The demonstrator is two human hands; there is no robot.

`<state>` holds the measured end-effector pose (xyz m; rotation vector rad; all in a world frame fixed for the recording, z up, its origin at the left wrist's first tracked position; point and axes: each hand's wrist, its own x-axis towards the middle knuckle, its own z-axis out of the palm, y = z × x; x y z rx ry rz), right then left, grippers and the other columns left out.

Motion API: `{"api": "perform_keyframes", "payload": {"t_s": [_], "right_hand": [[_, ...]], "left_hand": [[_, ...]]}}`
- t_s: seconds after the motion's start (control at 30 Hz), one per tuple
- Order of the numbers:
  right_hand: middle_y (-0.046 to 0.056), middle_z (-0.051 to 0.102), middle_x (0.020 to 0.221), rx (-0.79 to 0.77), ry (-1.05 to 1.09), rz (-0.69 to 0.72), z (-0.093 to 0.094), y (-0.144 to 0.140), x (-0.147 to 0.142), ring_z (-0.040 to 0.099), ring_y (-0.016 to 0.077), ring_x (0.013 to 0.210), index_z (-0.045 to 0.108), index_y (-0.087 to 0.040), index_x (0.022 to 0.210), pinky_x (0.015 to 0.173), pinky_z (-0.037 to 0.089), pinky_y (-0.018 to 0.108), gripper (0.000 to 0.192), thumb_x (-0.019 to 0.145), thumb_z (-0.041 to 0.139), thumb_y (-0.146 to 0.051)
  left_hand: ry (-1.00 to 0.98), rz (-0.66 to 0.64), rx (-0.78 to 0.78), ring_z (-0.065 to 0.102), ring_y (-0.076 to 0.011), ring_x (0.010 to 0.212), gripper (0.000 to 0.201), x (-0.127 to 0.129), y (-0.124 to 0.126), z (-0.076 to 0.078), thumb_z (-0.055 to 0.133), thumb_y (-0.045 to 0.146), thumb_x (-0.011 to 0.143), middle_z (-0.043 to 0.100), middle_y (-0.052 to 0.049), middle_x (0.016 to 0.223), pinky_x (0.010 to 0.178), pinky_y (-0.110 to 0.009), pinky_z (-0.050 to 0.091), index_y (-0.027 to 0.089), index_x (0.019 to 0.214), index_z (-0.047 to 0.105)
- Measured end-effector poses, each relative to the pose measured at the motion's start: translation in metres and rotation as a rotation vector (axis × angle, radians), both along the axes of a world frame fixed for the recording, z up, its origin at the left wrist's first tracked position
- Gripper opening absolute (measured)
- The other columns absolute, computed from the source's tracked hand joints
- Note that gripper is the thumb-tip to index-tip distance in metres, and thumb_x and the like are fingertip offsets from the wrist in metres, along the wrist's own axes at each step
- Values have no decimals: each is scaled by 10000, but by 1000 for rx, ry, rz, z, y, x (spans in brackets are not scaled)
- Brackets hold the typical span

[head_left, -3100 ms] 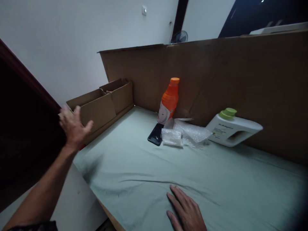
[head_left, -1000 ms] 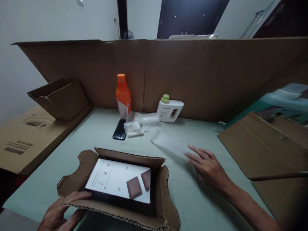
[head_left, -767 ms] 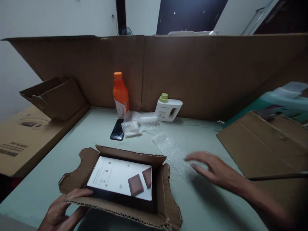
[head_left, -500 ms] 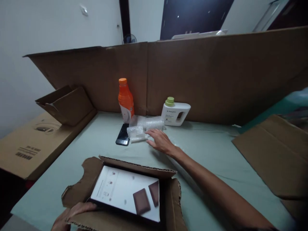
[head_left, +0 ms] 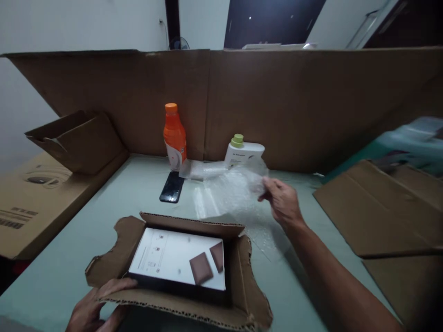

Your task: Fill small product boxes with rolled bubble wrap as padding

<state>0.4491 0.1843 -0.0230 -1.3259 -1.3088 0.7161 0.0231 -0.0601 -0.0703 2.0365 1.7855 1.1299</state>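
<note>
My right hand pinches a sheet of clear bubble wrap and holds it lifted above the green table cover, to the right of an open cardboard box. Inside the box lies a flat white package printed with two brown wallets. My left hand grips the box's near left flap. Another strip of bubble wrap lies flat beside the box.
An orange bottle, a white jug with a green cap, a black phone and rolled bubble wrap sit by the cardboard back wall. Folded cardboard lies right; boxes stand left.
My right hand reached to the bubble wrap pile near the phone, took a sheet and lifted it back toward the right. My left hand stayed on the box flap.
</note>
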Motion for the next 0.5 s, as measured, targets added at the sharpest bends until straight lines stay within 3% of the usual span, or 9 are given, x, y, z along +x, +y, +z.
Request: {"api": "perform_keyframes", "payload": {"t_s": [0.13, 0.27, 0.37, 0.5], "right_hand": [[-23, 513, 559, -150, 57, -160, -20, -86, 73, 489, 116, 496, 574, -195, 589, 431, 470, 253, 568, 650, 745, -733], [2, 567, 539, -351, 19, -261, -45, -163, 117, 454, 103, 469, 624, -174, 576, 412, 392, 233, 540, 600, 801, -684], [38, 631, 568, -497, -30, -255, -47, -200, 127, 463, 122, 487, 658, -179, 619, 444, 373, 250, 546, 598, 772, -712], [31, 598, 540, -527, -118, -180, -37, -225, 118, 480, 152, 514, 654, -199, 585, 486, 391, 279, 513, 636, 734, -703]], "left_hand": [[52, -11, 21, 768, -198, 739, 244, 6, 7, 11, 666, 520, 875, 804, 14, 903, 546, -209, 591, 313, 962, 764], [-21, 109, 5, 745, -201, 707, 320, 30, 28, 31, 656, 559, 857, 778, 1, 804, 506, -213, 559, 255, 855, 756], [-104, 130, -18, 707, -196, 684, 340, 49, 63, 42, 682, 547, 809, 739, -4, 736, 532, -221, 539, 212, 815, 742], [-174, 86, -40, 631, -173, 658, 298, 68, 124, 48, 686, 479, 761, 673, 2, 683, 560, -230, 485, 182, 769, 707]]}}
